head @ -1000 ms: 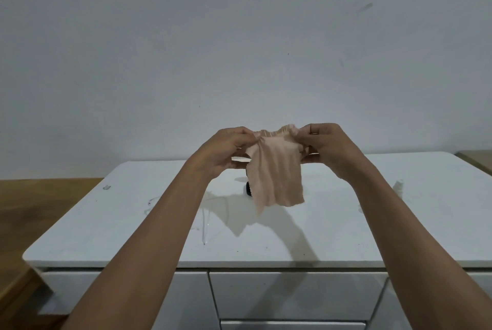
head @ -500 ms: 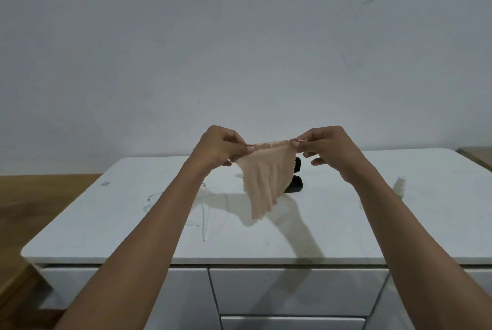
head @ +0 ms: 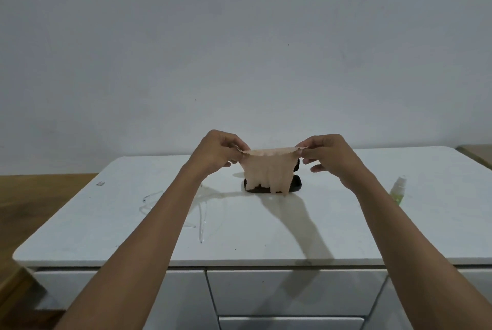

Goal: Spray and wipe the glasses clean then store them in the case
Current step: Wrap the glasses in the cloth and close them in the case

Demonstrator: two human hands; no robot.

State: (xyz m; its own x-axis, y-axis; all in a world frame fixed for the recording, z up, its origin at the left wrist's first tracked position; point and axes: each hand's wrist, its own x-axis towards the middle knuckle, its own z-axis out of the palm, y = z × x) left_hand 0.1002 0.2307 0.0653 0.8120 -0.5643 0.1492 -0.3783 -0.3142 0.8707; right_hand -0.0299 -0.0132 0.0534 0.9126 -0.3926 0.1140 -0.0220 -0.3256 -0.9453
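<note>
A: What is the largest thing in view?

B: A pale grey wall (head: 239,36) at twelve o'clock, and under it a white flat-topped cabinet with drawers (head: 332,223). A strip of brown wooden floor (head: 32,204) shows at nine o'clock.

A: And the hands?

B: Both arms reach forward above the cabinet top. The left hand (head: 217,153) pinches the left top corner of a thin peach-coloured wiping cloth (head: 267,169) between thumb and fingertips; the right hand (head: 331,159) pinches the right top corner the same way. The top edge runs between them and the rest hangs down, wrinkled.

A: Where is the case?

B: The black oblong glasses case (head: 295,186) sits on the cabinet top behind the cloth, mostly hidden by it. I cannot tell for sure whether it lies open.

A: The glasses?

B: The clear-framed, transparent glasses (head: 199,212) lie on the top at about eight o'clock from the case, partly hidden under the left forearm.

A: Anything smaller?

B: A small spray bottle with green liquid and a clear cap (head: 398,190) stands at three o'clock from the case, well apart from it.
</note>
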